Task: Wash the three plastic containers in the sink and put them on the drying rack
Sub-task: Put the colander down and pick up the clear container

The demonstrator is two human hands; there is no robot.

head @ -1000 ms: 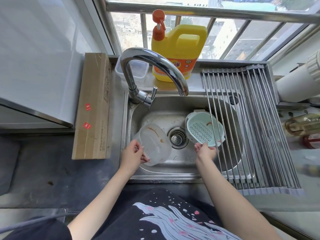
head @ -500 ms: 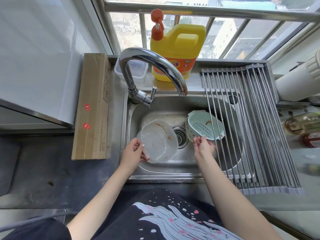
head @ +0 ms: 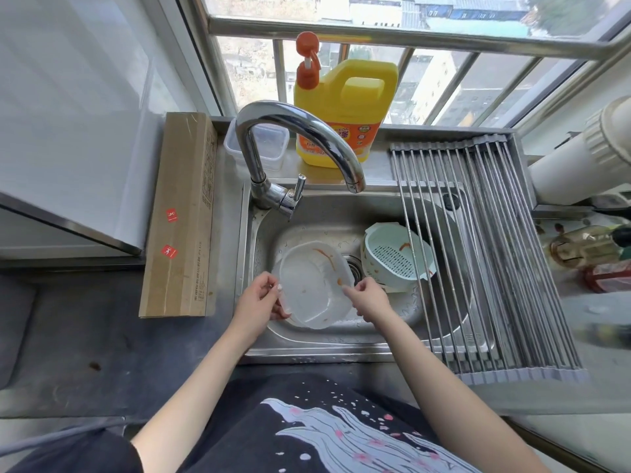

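A clear plastic tub point(head: 312, 288) streaked with orange sauce is tilted up over the steel sink point(head: 327, 339), its opening facing me. My left hand point(head: 261, 300) grips its left rim and my right hand point(head: 368, 297) pinches its right rim. A pale green strainer bowl point(head: 392, 257), also stained, leans against the sink's right side, partly under the roll-up drying rack point(head: 485, 254). A third clear container point(head: 269, 145) sits on the ledge behind the tap.
The chrome tap point(head: 300, 131) arches over the basin with no water running. A yellow detergent jug point(head: 345, 110) stands on the back ledge. A long cardboard box point(head: 181, 213) lies on the counter at left. Bottles point(head: 587, 247) lie at right of the rack.
My right hand let go of the green strainer bowl and moved left onto the clear tub's rim. The tub turned to face upward; the strainer settled against the sink's right side.
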